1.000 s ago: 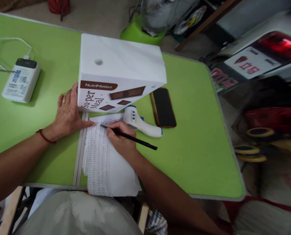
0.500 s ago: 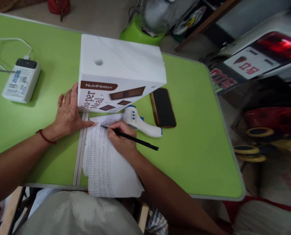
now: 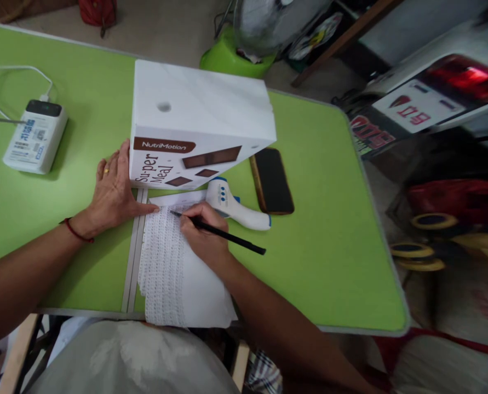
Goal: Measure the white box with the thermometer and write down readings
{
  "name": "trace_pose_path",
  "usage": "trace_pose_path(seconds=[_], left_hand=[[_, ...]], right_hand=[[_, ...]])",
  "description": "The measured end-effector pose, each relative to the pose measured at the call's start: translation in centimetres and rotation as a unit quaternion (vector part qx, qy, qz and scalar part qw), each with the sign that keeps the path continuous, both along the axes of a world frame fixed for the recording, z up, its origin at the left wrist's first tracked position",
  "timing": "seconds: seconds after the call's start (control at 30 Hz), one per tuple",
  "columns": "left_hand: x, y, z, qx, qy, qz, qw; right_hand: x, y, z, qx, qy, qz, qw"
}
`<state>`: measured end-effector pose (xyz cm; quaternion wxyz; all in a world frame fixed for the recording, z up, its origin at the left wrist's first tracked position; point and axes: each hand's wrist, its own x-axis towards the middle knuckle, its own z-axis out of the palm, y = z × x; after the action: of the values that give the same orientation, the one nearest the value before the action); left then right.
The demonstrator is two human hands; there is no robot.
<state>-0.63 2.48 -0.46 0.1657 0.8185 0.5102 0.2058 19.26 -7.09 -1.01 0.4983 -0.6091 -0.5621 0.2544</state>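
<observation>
My right hand is closed around a black pen, its tip on a sheet of paper covered with dense rows of small writing at its left. The paper's lower end hangs over the table's near edge. My left hand lies with fingers stretched, the fingertips beside the left side of a white NutriMotion box and the thumb on the paper's top left corner. Between box and right hand lies a white infrared thermometer with blue trim, on or against the paper's top.
A phone lies dark on the green table, right of the box. To the far left sits a white power bank with a cable plugged in. A fan and a white vehicle with a red light stand beyond the table.
Both hands, box and thermometer stay in almost the same place. The pen stays at the same spot on the paper, and the paper's lower edge has shifted slightly up; the view has moved a little.
</observation>
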Motion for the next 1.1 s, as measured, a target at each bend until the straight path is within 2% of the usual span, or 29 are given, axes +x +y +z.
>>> trace_pose_path(seconds=[0.5,0.77,1.1], left_hand=[[-0.1,0.06,-0.09,-0.001,0.002,-0.009,1.0],[-0.24,0.15,-0.3,0.002,-0.005,-0.011,1.0],[-0.15,0.08,-0.31,0.0,-0.005,-0.006,1.0]], right_hand=[[0.25,0.05,0.15,0.009,0.007,-0.011,1.0],[0.25,0.0,-0.04,-0.012,0.005,0.013,1.0],[0.12,-0.12,0.24,-0.006,-0.01,0.028,1.0]])
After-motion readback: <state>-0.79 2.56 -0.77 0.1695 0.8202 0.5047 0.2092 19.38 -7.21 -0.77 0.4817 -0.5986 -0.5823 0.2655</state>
